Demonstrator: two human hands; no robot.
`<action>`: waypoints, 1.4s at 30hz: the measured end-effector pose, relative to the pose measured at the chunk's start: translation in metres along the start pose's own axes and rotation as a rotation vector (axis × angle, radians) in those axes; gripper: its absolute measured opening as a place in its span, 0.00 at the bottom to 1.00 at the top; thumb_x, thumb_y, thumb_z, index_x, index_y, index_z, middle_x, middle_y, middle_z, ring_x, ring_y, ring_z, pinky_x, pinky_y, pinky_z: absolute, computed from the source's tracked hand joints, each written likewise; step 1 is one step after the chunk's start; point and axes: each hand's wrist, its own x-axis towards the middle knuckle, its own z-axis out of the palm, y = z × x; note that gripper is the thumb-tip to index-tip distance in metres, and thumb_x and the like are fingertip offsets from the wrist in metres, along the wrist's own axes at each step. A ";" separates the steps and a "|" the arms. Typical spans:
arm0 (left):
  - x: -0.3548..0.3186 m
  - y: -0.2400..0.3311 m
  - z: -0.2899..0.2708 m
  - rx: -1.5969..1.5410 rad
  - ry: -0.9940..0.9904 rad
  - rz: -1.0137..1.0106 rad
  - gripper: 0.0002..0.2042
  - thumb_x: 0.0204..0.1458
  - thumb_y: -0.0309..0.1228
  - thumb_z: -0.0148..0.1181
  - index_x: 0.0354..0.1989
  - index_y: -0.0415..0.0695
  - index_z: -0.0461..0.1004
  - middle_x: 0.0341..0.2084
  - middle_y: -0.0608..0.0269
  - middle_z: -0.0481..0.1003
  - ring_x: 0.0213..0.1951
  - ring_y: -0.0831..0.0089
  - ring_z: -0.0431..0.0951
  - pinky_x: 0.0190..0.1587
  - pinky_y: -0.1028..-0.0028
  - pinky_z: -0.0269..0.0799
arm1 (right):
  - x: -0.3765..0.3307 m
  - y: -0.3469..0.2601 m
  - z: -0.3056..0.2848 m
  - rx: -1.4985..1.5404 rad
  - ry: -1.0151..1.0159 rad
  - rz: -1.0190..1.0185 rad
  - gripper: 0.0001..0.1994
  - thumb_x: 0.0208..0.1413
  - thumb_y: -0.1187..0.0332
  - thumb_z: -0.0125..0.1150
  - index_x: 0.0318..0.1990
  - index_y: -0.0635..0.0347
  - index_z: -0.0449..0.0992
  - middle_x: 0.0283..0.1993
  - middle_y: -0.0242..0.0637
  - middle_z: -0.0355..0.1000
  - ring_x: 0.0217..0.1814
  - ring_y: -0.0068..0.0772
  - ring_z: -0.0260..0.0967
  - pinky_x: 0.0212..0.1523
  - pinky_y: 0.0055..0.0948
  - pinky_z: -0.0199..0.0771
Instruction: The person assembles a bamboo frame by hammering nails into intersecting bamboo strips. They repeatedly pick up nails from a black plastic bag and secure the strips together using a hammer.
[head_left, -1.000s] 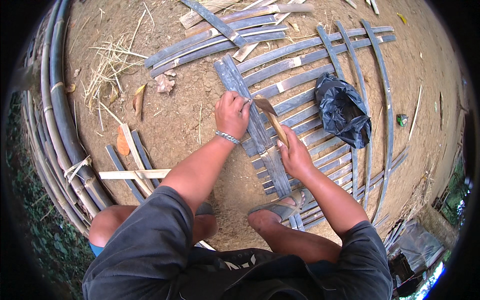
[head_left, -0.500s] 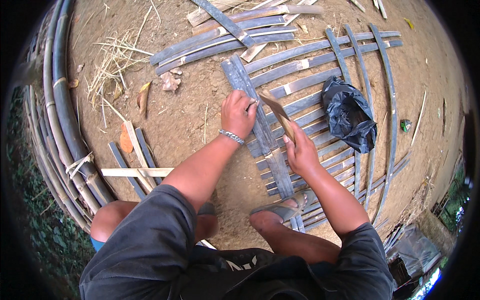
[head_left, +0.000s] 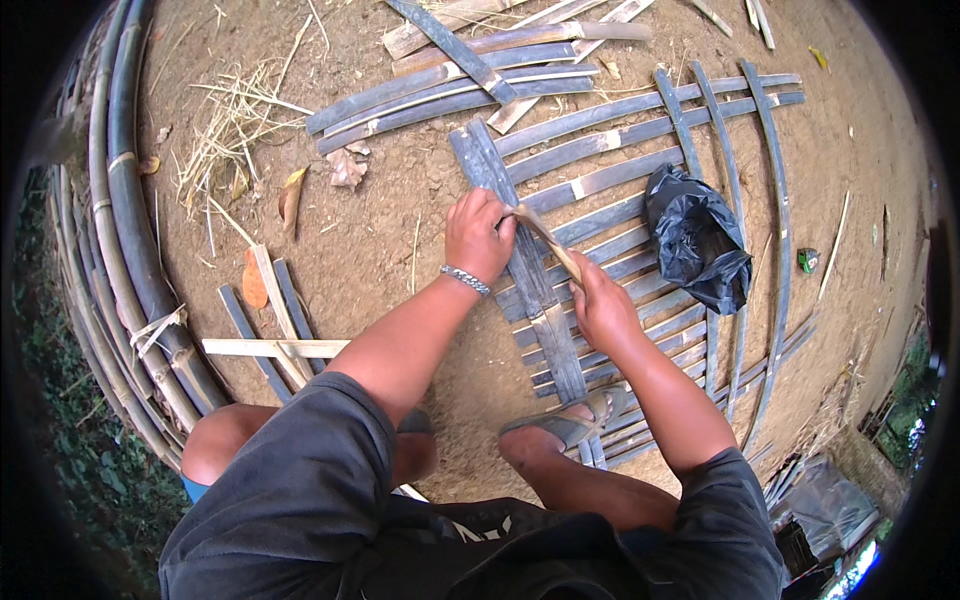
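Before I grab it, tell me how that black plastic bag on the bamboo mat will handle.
The black plastic bag looks crumpled and slumped, so probably floppy, sagging when lifted. Its glossy film suggests a slippery grip. It lies loose on the bamboo slats, likely light for its size; contents are hidden.

Grey bamboo slats (head_left: 620,180), black plastic bag (head_left: 697,240), brown dirt ground (head_left: 400,200).

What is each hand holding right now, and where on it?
The right hand grips a thin pale bamboo strip at its near end; the left hand pinches its far end, over the woven slat mat.
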 end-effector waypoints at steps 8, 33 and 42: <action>-0.008 -0.010 -0.020 -0.082 -0.078 0.019 0.09 0.51 0.31 0.69 0.40 0.46 0.82 0.42 0.60 0.76 0.48 0.59 0.76 0.54 0.59 0.66 | -0.013 -0.006 -0.023 0.245 -0.057 0.258 0.24 0.66 0.71 0.58 0.69 0.61 0.64 0.56 0.60 0.75 0.58 0.65 0.74 0.58 0.46 0.74; 0.125 -0.024 0.003 0.580 -0.290 0.287 0.33 0.68 0.51 0.44 0.78 0.50 0.51 0.79 0.56 0.46 0.80 0.59 0.42 0.79 0.44 0.34 | -0.008 0.017 0.003 0.128 0.173 -0.246 0.28 0.60 0.78 0.59 0.69 0.61 0.64 0.52 0.55 0.77 0.48 0.61 0.77 0.48 0.48 0.79; 0.126 -0.025 0.004 0.603 -0.275 0.294 0.33 0.69 0.50 0.44 0.78 0.50 0.51 0.79 0.56 0.46 0.80 0.59 0.43 0.79 0.44 0.36 | -0.021 0.035 0.013 0.138 0.144 -0.232 0.28 0.60 0.75 0.62 0.68 0.56 0.64 0.50 0.54 0.76 0.45 0.63 0.76 0.46 0.51 0.78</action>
